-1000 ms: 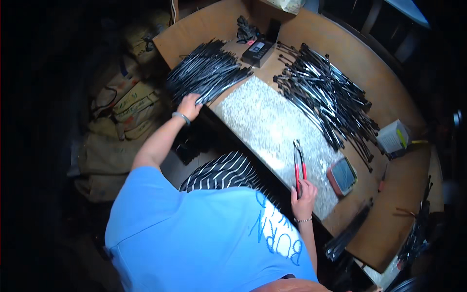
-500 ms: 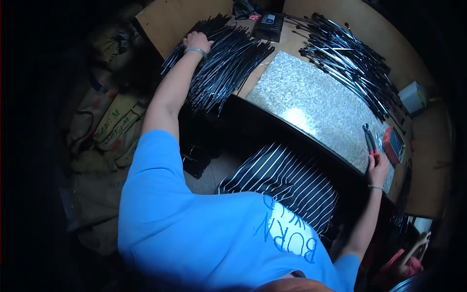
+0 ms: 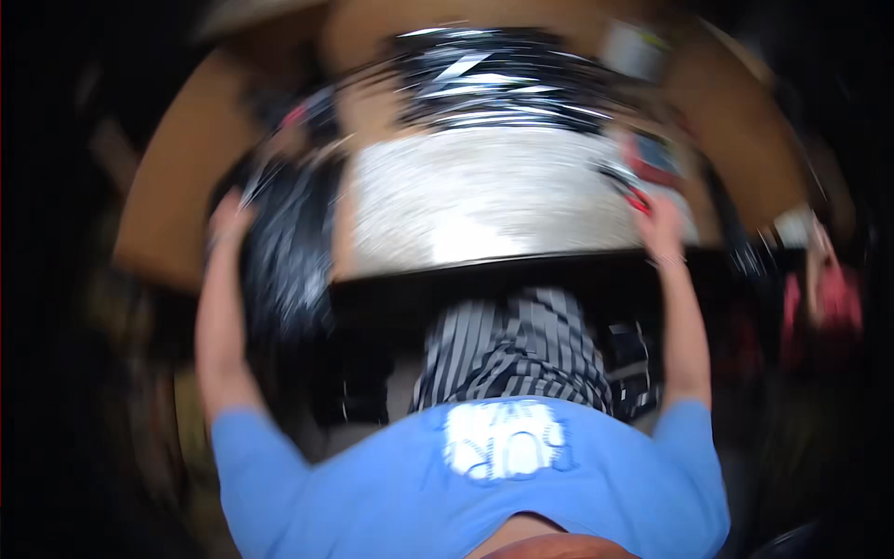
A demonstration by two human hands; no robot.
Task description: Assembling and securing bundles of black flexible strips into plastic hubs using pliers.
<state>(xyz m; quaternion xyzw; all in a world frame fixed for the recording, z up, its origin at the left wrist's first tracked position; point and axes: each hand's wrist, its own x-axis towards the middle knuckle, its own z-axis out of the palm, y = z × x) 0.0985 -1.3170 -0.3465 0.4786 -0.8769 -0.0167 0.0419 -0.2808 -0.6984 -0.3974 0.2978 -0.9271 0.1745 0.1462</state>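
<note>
My right hand (image 3: pixel 661 228) is closed round the red handles of a pair of pliers (image 3: pixel 637 197), whose dark jaws point to the far left over the right end of a speckled grey slab (image 3: pixel 400 191). At the left side of a heap of thin black rods or cables (image 3: pixel 291 233) is my left hand (image 3: pixel 231 219). A thin pale streak shows by its fingers, but motion blur hides whether they grip anything. Another pile of shiny black strands (image 3: pixel 503 88) lies behind the slab.
A red box with a dark top (image 3: pixel 654 156) sits beyond the pliers. A pale box (image 3: pixel 633 48) stands far right. Wooden panels (image 3: pixel 177 177) wall in the bench. At the right edge, something red (image 3: pixel 824 303) and what looks like another person's arm show, blurred.
The whole view has swung to the right, blurring the picture. My left hand has shifted from the top of the heap to its left side. The pliers stay in my right hand.
</note>
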